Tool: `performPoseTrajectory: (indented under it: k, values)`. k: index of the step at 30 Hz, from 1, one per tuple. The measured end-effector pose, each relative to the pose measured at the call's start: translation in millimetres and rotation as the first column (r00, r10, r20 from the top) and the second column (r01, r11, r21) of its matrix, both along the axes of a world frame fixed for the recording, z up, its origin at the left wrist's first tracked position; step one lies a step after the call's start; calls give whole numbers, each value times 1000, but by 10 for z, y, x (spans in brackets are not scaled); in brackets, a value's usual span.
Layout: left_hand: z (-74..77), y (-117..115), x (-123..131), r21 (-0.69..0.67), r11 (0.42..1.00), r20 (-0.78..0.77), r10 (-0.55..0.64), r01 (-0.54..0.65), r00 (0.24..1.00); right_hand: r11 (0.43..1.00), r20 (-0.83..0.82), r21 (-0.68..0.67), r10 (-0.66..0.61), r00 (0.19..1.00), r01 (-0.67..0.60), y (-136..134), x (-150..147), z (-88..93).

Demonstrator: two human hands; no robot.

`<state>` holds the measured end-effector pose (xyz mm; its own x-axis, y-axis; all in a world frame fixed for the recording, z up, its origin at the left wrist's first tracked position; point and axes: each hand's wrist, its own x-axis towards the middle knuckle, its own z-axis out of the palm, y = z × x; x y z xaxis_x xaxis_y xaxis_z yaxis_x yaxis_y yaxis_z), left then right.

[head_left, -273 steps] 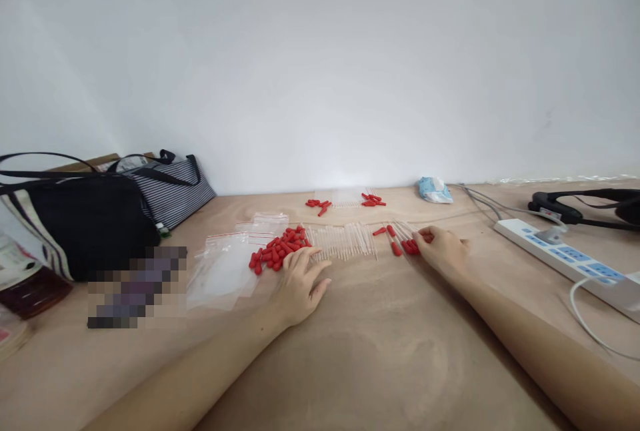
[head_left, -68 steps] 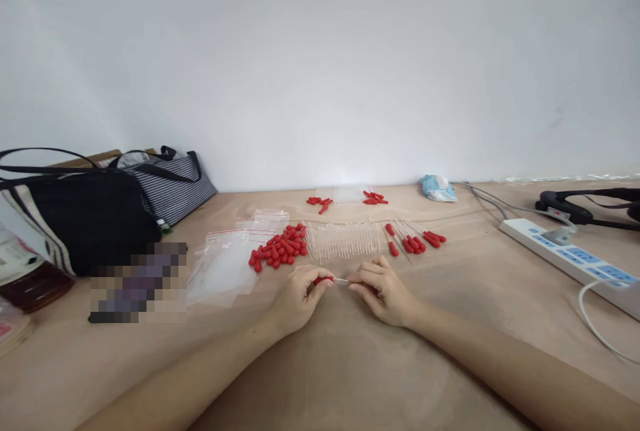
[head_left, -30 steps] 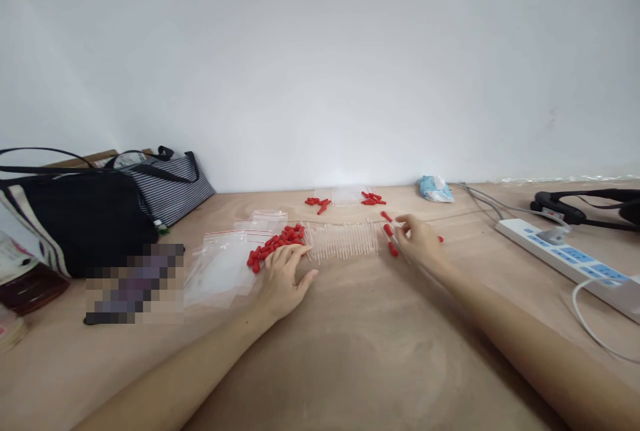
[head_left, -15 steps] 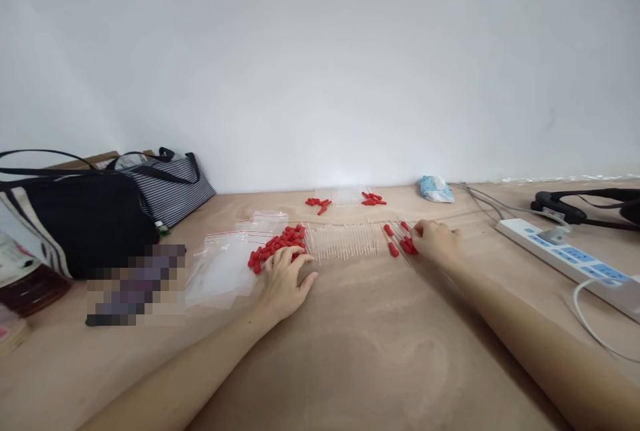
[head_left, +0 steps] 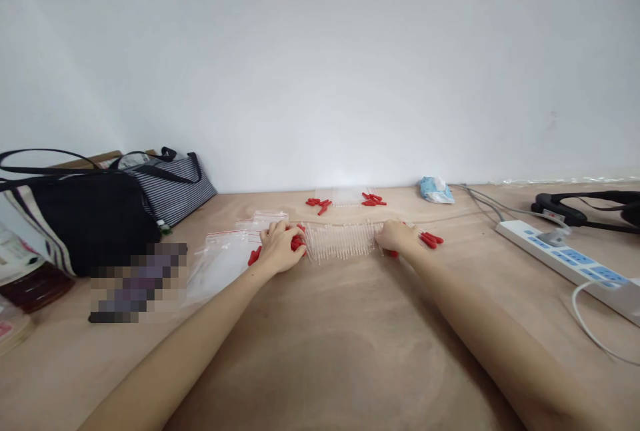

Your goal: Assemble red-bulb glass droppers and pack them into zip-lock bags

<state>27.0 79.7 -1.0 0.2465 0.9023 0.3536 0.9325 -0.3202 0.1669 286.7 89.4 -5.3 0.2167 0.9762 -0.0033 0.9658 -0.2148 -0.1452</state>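
Note:
Over the pile of red rubber bulbs is my left hand, fingers apart and bent down onto the bulbs. Its fingertips are partly hidden. To its right a row of thin clear tubes lies side by side on the table. My right hand is at the row's right end, its fingers closed and pointing down at the tubes; what they pinch, if anything, is hidden. Part of a red bulb shows under this hand. Beyond it lie several tubes with red bulbs on their ends.
Clear zip bags lie left of the pile. Further back are more red bulbs and bulb-ended tubes beside a clear bag. Bags stand at left; a power strip and tissue pack are right.
My right hand has moved left from the bulb-ended tubes to the row's end; some of those tubes now lie further right. My left hand has shifted up and left onto the bulb pile.

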Motion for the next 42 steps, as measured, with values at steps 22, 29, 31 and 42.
performPoseTrajectory:
  k: [22,29,31,42]
  values:
    - [111,271,263,54,971,-132,240,-235,962,830,252,400,308,917,-389,-616,-196,-123]
    - [206,92,337,114,975,-108,201,-189,974,681,153,524,515,843,-511,-718,-156,-328]
    - [191,-103,336,145,989,-67,23,-13,997,643,111,562,566,817,-521,-721,-143,-373]
    - [-211,-673,252,-25,882,218,-454,470,864,622,-134,537,729,671,-569,-858,-198,-341]
